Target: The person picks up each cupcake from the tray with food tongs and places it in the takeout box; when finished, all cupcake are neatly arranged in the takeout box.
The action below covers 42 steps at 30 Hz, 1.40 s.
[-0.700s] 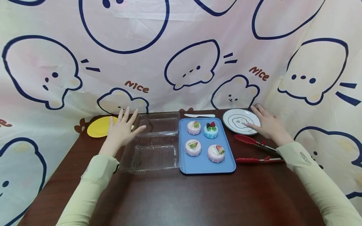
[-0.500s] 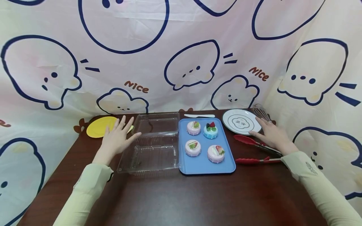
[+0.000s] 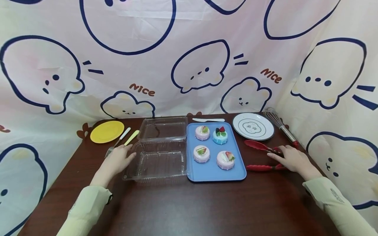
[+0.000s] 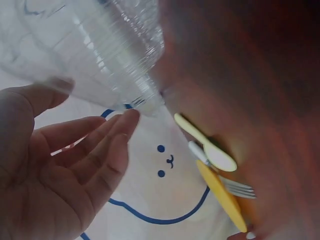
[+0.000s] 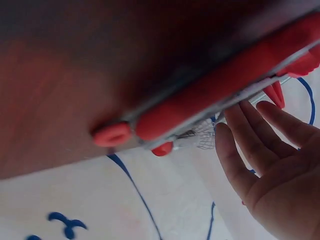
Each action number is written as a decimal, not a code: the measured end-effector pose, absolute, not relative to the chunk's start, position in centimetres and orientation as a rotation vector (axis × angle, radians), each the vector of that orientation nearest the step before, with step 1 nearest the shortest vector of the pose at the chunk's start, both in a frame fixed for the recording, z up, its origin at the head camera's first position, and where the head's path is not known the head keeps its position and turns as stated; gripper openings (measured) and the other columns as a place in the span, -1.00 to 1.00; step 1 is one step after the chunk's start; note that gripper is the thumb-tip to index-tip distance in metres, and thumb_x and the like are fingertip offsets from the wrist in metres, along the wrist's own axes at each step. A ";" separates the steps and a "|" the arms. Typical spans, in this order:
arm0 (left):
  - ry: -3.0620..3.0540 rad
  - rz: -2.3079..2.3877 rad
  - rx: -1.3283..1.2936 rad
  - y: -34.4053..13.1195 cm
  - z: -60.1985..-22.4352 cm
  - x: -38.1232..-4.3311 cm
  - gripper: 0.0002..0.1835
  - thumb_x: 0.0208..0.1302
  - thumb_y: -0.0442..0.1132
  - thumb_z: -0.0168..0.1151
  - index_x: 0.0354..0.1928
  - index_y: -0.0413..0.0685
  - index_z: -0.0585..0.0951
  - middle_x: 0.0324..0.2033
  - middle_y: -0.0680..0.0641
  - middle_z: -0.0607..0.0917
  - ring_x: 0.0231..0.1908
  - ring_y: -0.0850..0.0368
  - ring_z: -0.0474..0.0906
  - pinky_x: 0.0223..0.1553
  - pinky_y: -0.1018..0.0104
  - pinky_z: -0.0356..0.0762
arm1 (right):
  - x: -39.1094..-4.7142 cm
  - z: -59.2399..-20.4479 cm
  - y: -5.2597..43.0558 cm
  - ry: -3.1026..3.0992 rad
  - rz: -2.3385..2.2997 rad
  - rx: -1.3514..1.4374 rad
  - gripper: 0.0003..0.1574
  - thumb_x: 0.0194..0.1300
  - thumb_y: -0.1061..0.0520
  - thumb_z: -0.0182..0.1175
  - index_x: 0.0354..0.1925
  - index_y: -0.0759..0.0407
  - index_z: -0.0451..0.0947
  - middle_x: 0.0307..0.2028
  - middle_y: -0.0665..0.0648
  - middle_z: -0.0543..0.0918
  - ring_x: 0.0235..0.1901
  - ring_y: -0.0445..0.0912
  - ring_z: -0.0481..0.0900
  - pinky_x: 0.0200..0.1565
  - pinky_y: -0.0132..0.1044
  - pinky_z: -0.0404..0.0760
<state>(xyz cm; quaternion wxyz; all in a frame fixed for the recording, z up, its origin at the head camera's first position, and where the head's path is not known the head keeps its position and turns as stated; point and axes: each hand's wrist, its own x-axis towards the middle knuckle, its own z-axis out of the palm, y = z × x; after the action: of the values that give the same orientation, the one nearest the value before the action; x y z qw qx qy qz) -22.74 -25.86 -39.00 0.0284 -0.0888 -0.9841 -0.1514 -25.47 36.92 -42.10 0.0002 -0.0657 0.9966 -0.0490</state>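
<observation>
My left hand (image 3: 116, 159) hovers at the left edge of an opened clear plastic clamshell box (image 3: 165, 160), with fingers loosely spread and nothing held. In the left wrist view, thumb and fingers are apart beside the clear box (image 4: 117, 45). My right hand (image 3: 293, 159) is over the handle end of red-tipped tongs (image 3: 260, 168). In the right wrist view its fingers extend near the tongs' red handle (image 5: 225, 82), not curled round it; contact cannot be told. Between the hands, a blue tray (image 3: 217, 175) carries three pink toy cakes (image 3: 225, 160) and a blue one (image 3: 220, 137).
A yellow plate (image 3: 107, 131), a fork (image 3: 122, 136) and a yellow-handled spoon (image 3: 131, 137) lie at the left. A white knife (image 3: 208, 120) lies behind the tray. A white plate (image 3: 253, 127) and a whisk (image 3: 282, 127) are at the back right.
Both hands have drawn back toward the person, the left from the yellow plate and box lid, the right from the white plate to the tongs. The whisk, fork and spoon are now uncovered.
</observation>
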 end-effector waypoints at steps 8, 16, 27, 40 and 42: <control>-2.972 -0.694 -0.222 -26.2 -40.8 -22.2 -0.54 0.22 -0.29 0.09 0.09 -0.48 0.37 -0.30 -0.31 0.60 -0.38 -0.05 0.57 -0.38 0.10 0.51 | -24.5 -42.4 38.1 3.045 -0.323 -0.248 0.20 -0.05 -0.55 0.05 0.15 0.42 0.29 0.01 0.47 0.39 -0.09 0.28 0.42 -0.16 0.26 0.40; -2.928 -0.996 -0.082 -26.4 -41.2 -21.5 -0.53 0.30 -0.26 -0.01 0.20 -0.36 0.29 -0.30 -0.26 0.60 -0.65 0.19 0.49 -0.64 0.29 0.42 | -24.3 -42.7 38.9 3.004 -0.350 -0.334 0.35 -0.34 -0.51 0.29 0.22 0.33 0.20 0.09 0.43 0.34 0.02 0.29 0.35 -0.10 0.28 0.36; -2.831 -1.335 -0.003 -26.7 -42.2 -21.6 -0.49 0.35 -0.20 -0.03 0.21 -0.41 0.26 -0.35 -0.23 0.58 -0.65 0.13 0.47 -0.60 0.29 0.49 | -24.6 -42.7 39.3 3.007 -0.409 -0.360 0.29 -0.29 -0.46 0.32 0.21 0.34 0.22 0.06 0.43 0.33 -0.01 0.28 0.35 -0.10 0.27 0.36; -2.738 -1.586 0.113 -26.9 -42.2 -21.3 -0.54 0.35 -0.21 -0.04 0.19 -0.36 0.31 -0.23 -0.26 0.54 -0.54 0.22 0.45 -0.53 0.33 0.51 | -24.5 -43.0 39.6 2.979 -0.511 -0.389 0.26 -0.25 -0.40 0.35 0.22 0.35 0.22 0.04 0.40 0.36 -0.01 0.23 0.36 -0.06 0.22 0.36; -2.724 -1.609 0.120 -26.9 -42.2 -21.3 -0.54 0.34 -0.21 -0.03 0.19 -0.37 0.31 -0.28 -0.21 0.54 -0.55 0.24 0.44 -0.54 0.34 0.50 | -24.6 -43.1 39.8 2.976 -0.532 -0.385 0.25 -0.26 -0.38 0.36 0.22 0.35 0.22 0.05 0.41 0.36 -0.01 0.22 0.36 -0.05 0.22 0.35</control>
<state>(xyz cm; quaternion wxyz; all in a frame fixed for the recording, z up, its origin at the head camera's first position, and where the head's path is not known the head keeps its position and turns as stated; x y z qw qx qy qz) -21.27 -26.86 -42.17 -0.0122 0.0379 -0.8604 -0.5081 -24.64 39.84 -43.13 0.0471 -0.1261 0.9754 -0.1745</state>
